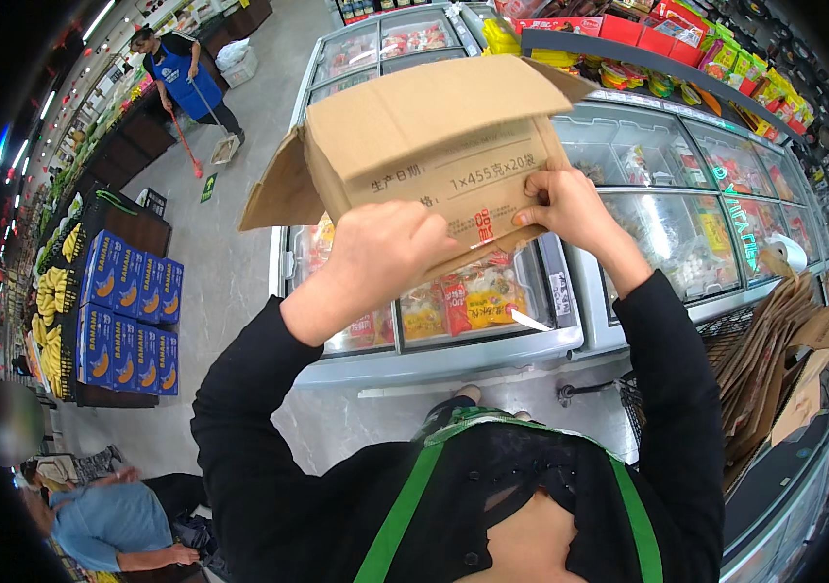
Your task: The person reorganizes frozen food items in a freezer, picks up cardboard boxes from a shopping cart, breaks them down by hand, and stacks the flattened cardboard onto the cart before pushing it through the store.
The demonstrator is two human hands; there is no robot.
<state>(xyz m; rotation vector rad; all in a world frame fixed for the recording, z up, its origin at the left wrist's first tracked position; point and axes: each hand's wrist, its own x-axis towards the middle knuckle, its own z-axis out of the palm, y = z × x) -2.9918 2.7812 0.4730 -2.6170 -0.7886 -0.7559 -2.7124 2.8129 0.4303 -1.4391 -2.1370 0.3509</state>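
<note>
An open cardboard box (443, 157) with printed writing on its side is held up in front of me, over a glass-topped chest freezer. My left hand (392, 251) is closed on the box's near edge, its thumb pointing right. On the right side, my right hand (567, 204) pinches the same panel near its corner, fingers bent. Long flaps stick out at the top and left of the box. Its inside is hidden from view. Below it, bagged frozen food (483, 299) in red and yellow packs shows through the freezer glass.
Flattened cardboard (771, 364) fills a wire cart at the right, beside more freezers (676, 240). Blue banana boxes (119, 313) stand stacked at the left. A person in a blue apron (185, 80) holds a broom and dustpan; another person in blue (112, 521) is at lower left.
</note>
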